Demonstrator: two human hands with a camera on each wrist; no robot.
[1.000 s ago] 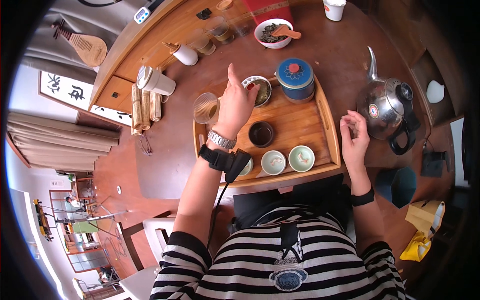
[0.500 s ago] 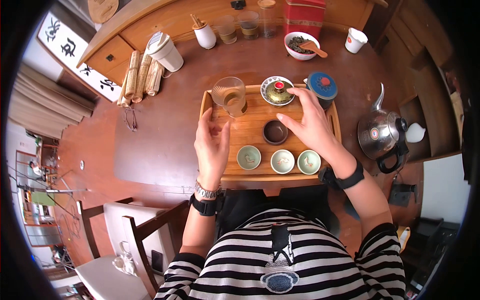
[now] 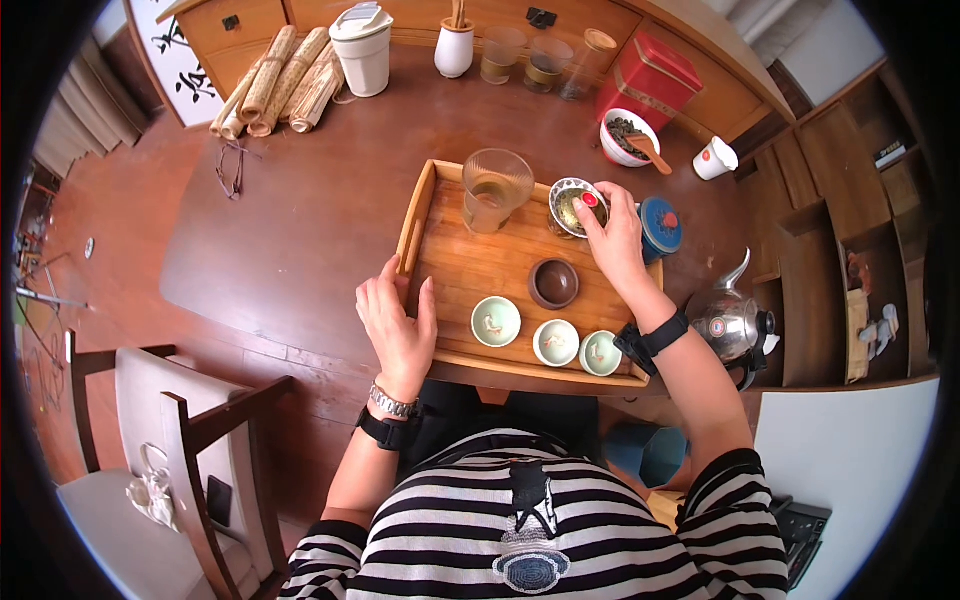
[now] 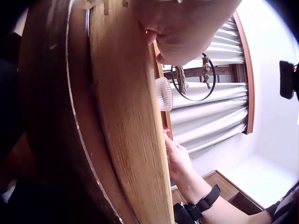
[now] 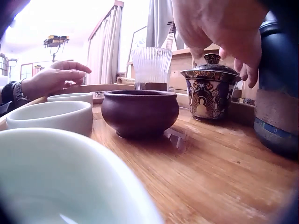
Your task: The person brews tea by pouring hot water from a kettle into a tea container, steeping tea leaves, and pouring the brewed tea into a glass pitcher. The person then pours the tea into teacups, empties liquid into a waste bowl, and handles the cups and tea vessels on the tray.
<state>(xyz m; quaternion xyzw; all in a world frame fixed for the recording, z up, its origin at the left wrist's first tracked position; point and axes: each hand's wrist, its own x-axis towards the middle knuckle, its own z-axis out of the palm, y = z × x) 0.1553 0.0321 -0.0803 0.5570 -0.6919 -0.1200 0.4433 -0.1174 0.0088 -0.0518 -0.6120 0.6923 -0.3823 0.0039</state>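
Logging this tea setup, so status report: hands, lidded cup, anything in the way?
Left hand loose beside tray. Right hand at lidded cup, grip unclear. Cup upright, lid on. Blue canister close beside right hand.

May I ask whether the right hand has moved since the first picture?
Yes: the right hand moved left and forward, from outside the tray to the lidded bowl on it.

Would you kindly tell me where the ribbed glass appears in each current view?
Head: ribbed glass upper middle, near the tray's far edge.
Left wrist: just right of centre, partly hidden by the tray's wall.
Right wrist: upper middle, behind the dark bowl.
Shared landmark: right hand.
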